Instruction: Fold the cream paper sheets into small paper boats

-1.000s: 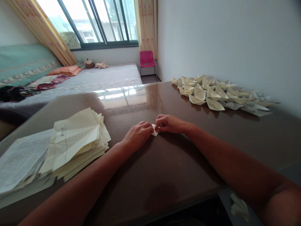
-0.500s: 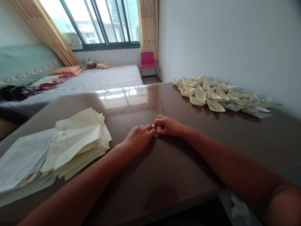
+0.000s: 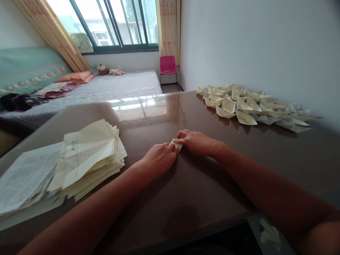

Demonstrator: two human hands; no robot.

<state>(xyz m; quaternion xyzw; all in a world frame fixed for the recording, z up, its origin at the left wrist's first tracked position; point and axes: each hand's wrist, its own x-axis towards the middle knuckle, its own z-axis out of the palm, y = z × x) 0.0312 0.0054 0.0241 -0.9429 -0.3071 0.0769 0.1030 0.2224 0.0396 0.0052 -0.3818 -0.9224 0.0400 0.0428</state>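
A small folded piece of cream paper [image 3: 176,144] lies between my hands over the middle of the brown table. The fingers of my left hand [image 3: 162,156] are closed on its near left side. From the right, my right hand [image 3: 196,141] grips its far edge with thumb and bent fingers. Most of the paper is covered by the fingers, so its full shape cannot be made out.
To the left, a stack of cream paper sheets [image 3: 87,152] overlaps a pile of printed sheets [image 3: 26,177]. Many folded paper boats [image 3: 245,117] crowd the table [image 3: 148,219] by the right wall. Beyond stand a bed [image 3: 127,83] and a pink chair [image 3: 168,65].
My fingers have shifted on the folded paper, and more of it shows between the hands. My left hand has moved slightly right. The whole view has shifted a little.
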